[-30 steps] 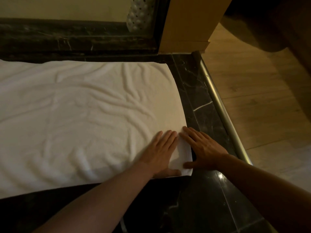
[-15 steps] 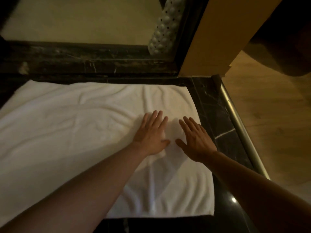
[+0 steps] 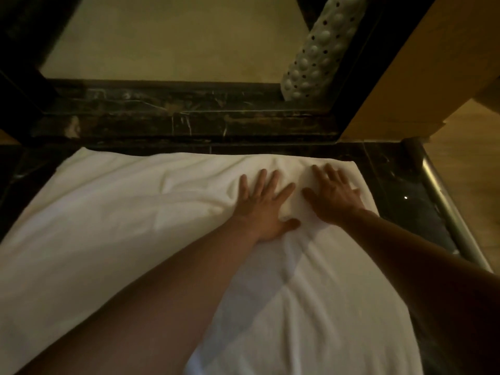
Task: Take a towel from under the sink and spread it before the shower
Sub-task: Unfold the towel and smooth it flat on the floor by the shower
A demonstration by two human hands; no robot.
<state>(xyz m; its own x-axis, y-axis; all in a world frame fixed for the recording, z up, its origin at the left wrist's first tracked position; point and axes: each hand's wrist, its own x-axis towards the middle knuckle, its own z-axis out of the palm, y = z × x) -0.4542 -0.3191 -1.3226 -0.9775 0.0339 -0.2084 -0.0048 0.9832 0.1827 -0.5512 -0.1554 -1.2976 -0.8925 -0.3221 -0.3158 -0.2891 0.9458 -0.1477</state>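
Both hands, left (image 3: 263, 205) and right (image 3: 334, 197), flat with open grip on towel (image 3: 121, 226) near sill (image 3: 176, 109); pushing could bunch its far edge.

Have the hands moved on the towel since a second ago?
Yes. The left hand and right hand slid from the towel's near right corner toward the dark shower curb.
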